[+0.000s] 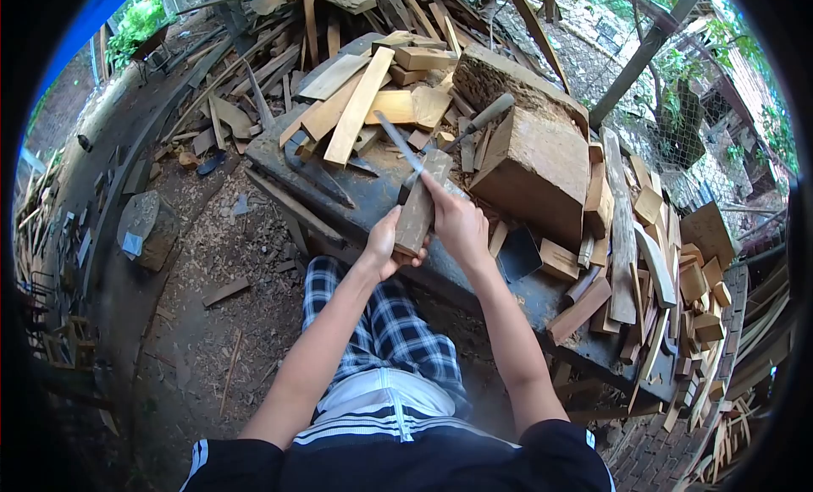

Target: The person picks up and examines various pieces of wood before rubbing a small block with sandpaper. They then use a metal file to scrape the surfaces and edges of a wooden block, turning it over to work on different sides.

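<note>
My left hand is closed around the lower end of a brown wooden block, with the thumb along its side. My right hand is closed at the block's right side, its index finger stretched along a long, narrow metal blade. The blade slants up and left past the block's top end; its handle is hidden by the hand. Just beyond, a tool with a grey handle leans against a large wooden block. Loose boards lie heaped on the dark bench.
More offcuts crowd the bench's right end. A dark, flat-faced piece lies near my right forearm. Wood scraps pile up behind the bench. Chips cover the ground at left, where a stone-like block stands.
</note>
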The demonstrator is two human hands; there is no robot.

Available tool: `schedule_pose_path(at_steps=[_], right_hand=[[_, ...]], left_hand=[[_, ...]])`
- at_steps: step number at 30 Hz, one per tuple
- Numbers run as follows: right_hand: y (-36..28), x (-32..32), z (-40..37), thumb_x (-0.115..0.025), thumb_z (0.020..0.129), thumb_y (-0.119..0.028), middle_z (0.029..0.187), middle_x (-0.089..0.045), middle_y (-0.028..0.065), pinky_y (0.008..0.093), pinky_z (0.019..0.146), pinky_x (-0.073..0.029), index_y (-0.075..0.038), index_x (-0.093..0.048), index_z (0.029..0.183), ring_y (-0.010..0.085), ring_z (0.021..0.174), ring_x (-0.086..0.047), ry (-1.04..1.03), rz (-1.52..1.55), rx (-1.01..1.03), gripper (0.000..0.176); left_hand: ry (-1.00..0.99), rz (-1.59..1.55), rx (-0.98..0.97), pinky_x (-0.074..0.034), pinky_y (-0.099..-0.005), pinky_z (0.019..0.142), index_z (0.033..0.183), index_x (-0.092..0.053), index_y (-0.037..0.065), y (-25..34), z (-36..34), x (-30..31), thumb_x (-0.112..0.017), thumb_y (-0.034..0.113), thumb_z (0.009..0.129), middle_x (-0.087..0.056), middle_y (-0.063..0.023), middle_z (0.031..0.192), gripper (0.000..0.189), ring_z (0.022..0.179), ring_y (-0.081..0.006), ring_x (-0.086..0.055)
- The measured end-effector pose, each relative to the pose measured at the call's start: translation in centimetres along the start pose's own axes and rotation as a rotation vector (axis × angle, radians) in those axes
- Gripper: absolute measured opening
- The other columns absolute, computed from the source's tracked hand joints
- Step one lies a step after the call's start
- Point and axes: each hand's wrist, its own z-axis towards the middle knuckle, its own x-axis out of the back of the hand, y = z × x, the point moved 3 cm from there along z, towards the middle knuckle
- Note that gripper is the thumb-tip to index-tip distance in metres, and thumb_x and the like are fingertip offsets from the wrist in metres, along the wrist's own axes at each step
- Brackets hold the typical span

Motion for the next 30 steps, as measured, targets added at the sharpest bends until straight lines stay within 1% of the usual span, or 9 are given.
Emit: schedule_pose_path(at_steps=[5, 7, 13, 15, 18, 20, 22, 27, 30], right_hand=[[0.5, -0.4, 2.5, -0.049, 0.099, -0.021, 0.097, -0.069, 0.0219, 0.0503, 0.073, -0.054, -0.033, -0.054, 0.138, 0.0414, 0.086, -0.067, 0.033, 0.193, -0.127, 0.042], [0.4, 0.3, 1.6, -0.049, 0.099, -0.02, 0.095, -0.068, 0.0225, 0.0498, 0.071, -0.053, -0.033, -0.054, 0.138, 0.0409, 0.085, -0.067, 0.089, 0.247, -0.098, 0.042], [-1.0, 1.1, -4.0, -0.054, 0.093, -0.01, 0.09, -0.068, 0.0227, 0.0485, 0.068, -0.053, -0.031, -0.055, 0.139, 0.0402, 0.081, -0.067, -0.083, 0.089, -0.059, 0.05], [0.2, 0.3, -3.2, -0.051, 0.095, -0.017, 0.083, -0.066, 0.0198, 0.0519, 0.064, -0.053, -0.033, -0.053, 0.14, 0.0407, 0.071, -0.067, 0.016, 0.165, 0.024, 0.048], [1.1, -0.1, 1.0, -0.048, 0.097, -0.018, 0.078, -0.066, 0.0218, 0.0491, 0.065, -0.054, -0.029, -0.055, 0.138, 0.0392, 0.072, -0.067, 0.098, 0.152, -0.072, 0.043], [1.4, -0.6, 1.7, -0.048, 0.097, -0.019, 0.078, -0.066, 0.022, 0.0488, 0.066, -0.054, -0.029, -0.055, 0.138, 0.0389, 0.073, -0.067, 0.112, 0.179, -0.086, 0.042], [1.4, -0.2, 0.4, -0.052, 0.096, -0.015, 0.089, -0.068, 0.0218, 0.0479, 0.069, -0.052, -0.028, -0.054, 0.139, 0.04, 0.081, -0.067, 0.086, 0.285, -0.061, 0.045], [0.5, -0.1, -5.1, -0.052, 0.094, -0.013, 0.084, -0.066, 0.0179, 0.0496, 0.067, -0.053, -0.032, -0.054, 0.139, 0.0392, 0.073, -0.067, -0.029, 0.197, -0.063, 0.049], [1.6, -0.3, -1.9, -0.051, 0.095, -0.017, 0.083, -0.067, 0.0184, 0.0503, 0.066, -0.053, -0.031, -0.054, 0.139, 0.0397, 0.074, -0.067, 0.097, 0.145, -0.035, 0.046]], left_hand=[[-0.018, -0.071, 0.038, -0.049, -0.0315, 0.041, 0.117, -0.048, 0.01, 0.1, 0.0, -0.8, -0.028, 0.049, 0.105, -0.061, -0.0127, 0.078, 0.045, 0.054, -0.022, -0.061], [-0.024, 0.087, -0.1, -0.055, -0.0338, 0.045, 0.123, -0.046, 0.013, 0.6, -0.9, -1.7, -0.032, 0.049, 0.105, -0.062, -0.012, 0.086, 0.043, 0.059, -0.0216, -0.063], [0.048, 0.085, -0.117, -0.061, -0.0416, 0.054, 0.129, -0.044, 0.016, 0.2, -0.4, -1.7, -0.032, 0.045, 0.106, -0.065, -0.0101, 0.095, 0.039, 0.068, -0.0229, -0.069], [0.059, 0.147, -0.089, -0.061, -0.0377, 0.051, 0.129, -0.043, 0.015, 0.1, -0.7, -1.4, -0.03, 0.045, 0.106, -0.063, -0.0099, 0.096, 0.04, 0.066, -0.02, -0.067], [0.047, 0.168, -0.085, -0.057, -0.0333, 0.047, 0.135, -0.04, 0.015, 0.1, -0.5, -1.6, -0.027, 0.045, 0.106, -0.062, -0.0121, 0.083, 0.043, 0.055, -0.019, -0.063], [0.055, 0.178, -0.097, -0.057, -0.0333, 0.046, 0.134, -0.04, 0.015, 0.1, -0.5, -1.7, -0.027, 0.045, 0.106, -0.062, -0.0119, 0.083, 0.043, 0.054, -0.019, -0.063], [0.067, 0.184, -0.104, -0.055, -0.033, 0.043, 0.135, -0.039, 0.016, 0.3, -0.6, -1.6, -0.028, 0.046, 0.106, -0.062, -0.0116, 0.083, 0.043, 0.052, -0.0194, -0.062], [0.06, 0.218, -0.084, -0.054, -0.0342, 0.043, 0.123, -0.043, 0.015, 0.4, -0.7, -1.1, -0.027, 0.044, 0.107, -0.062, -0.0118, 0.084, 0.037, 0.054, -0.0215, -0.063], [0.063, 0.239, -0.094, -0.056, -0.0344, 0.046, 0.121, -0.044, 0.012, 0.4, -0.5, -1.1, -0.027, 0.046, 0.106, -0.063, -0.0128, 0.083, 0.041, 0.057, -0.0217, -0.064]])
